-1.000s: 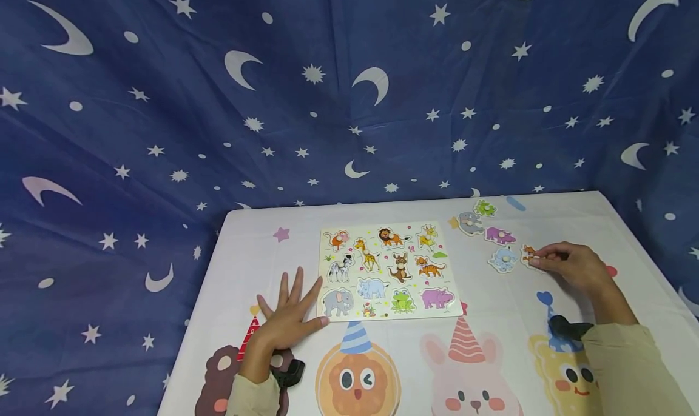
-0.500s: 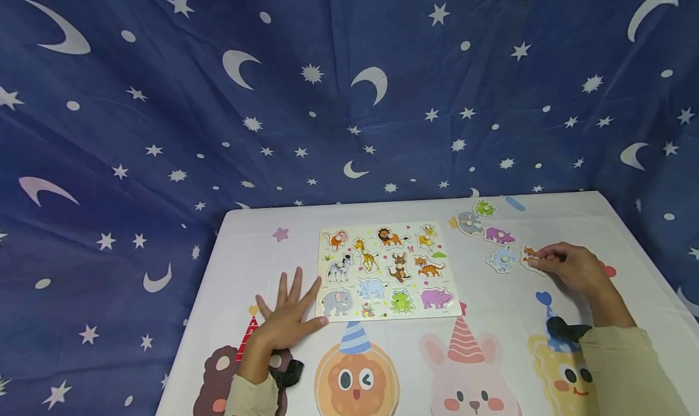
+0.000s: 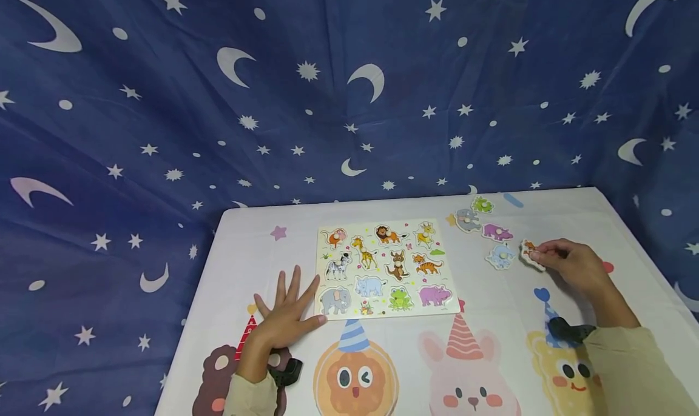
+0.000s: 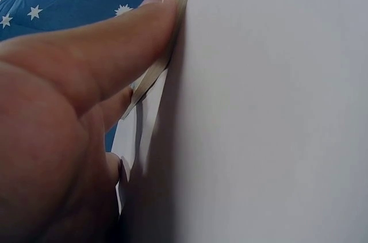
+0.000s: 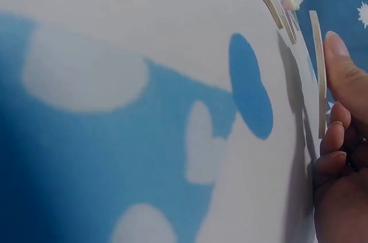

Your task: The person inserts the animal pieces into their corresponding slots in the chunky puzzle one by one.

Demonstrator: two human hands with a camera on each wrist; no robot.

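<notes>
My right hand (image 3: pixel 579 267) pinches a small wooden puzzle piece (image 3: pixel 528 250) with an orange animal on it, at the right of the table. In the right wrist view, that puzzle piece (image 5: pixel 319 73) stands edge-on at the fingertips, off the cloth. Its knob is hidden by the fingers. At the board's left edge, my left hand (image 3: pixel 286 322) lies with fingers spread, index finger and thumb touching the animal puzzle board (image 3: pixel 323 255). The left wrist view shows the thumb (image 4: pixel 132 33) against the board's edge. Several animals fill the board, and some bear knobs.
Beside the right hand lie a blue rhino piece (image 3: pixel 499 256), a purple hippo piece (image 3: pixel 497 231), a grey elephant piece (image 3: pixel 468 220) and a green frog piece (image 3: pixel 483 205). The white cloth (image 3: pixel 382 367) has printed cartoon animals. A blue starry curtain (image 3: pixel 306 131) hangs behind the table.
The right hand has tilted the orange animal puzzle piece up off the cloth; before, it lay flat under the fingers. The left hand keeps its place at the board.
</notes>
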